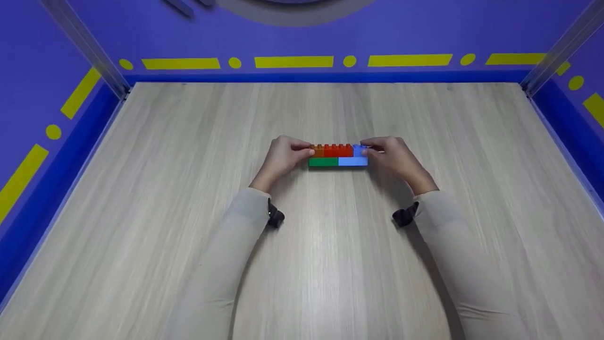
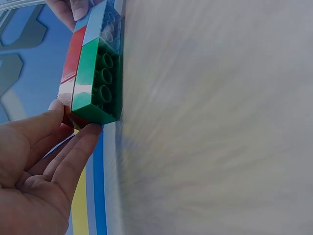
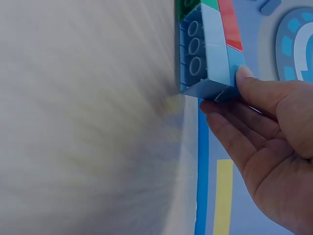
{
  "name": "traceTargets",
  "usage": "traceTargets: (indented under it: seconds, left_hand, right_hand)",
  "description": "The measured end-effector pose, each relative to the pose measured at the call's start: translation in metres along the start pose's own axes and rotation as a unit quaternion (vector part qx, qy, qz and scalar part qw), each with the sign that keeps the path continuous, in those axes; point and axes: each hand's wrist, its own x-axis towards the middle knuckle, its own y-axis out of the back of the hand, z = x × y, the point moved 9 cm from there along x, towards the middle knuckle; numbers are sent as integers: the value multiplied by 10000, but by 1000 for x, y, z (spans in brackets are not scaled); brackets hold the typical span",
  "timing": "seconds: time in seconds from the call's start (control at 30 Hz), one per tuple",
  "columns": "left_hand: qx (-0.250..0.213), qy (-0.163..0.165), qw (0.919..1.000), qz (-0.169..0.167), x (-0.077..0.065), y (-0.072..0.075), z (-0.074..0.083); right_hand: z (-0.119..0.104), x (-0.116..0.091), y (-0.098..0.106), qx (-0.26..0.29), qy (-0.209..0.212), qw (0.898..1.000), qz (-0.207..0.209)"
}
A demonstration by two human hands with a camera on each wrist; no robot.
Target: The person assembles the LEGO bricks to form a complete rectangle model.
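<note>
Two rows of toy building bricks are joined into one block, held level between both hands in the middle of the head view. Its top row shows an orange brick (image 1: 319, 151), a red brick (image 1: 338, 150) and a blue brick (image 1: 357, 150). Below them sit a green brick (image 1: 323, 162) and a light blue brick (image 1: 353, 161); their hollow undersides show in the wrist views. My left hand (image 1: 283, 155) pinches the orange end between thumb and fingers. At the opposite end, my right hand (image 1: 394, 155) pinches the blue brick, thumb (image 3: 244, 73) on its side.
A wood-grain tabletop (image 1: 188, 141) lies under the hands. Purple-blue panels (image 1: 292, 40) with yellow dashes and dots stand along the back and both sides, with metal posts (image 1: 89, 49) at the corners. Each sleeve carries a small black camera (image 1: 275, 217) at the wrist.
</note>
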Motion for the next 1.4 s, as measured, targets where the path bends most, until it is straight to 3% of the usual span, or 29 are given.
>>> traceTargets:
  seconds: [0.67,0.93,1.4]
  left_hand:
    - [-166,117,9998,-88,2,-3,-7]
    - [-230,-36,9996,-132,2,-5,-6]
    - [-198,155,9995,-171,3,-8,-10]
  right_hand:
    - [1,4,0,118,-201,9985,493]
    - [0,7,0,36,-237,9981,571]
    - [1,13,-2,-48,-239,9975,663]
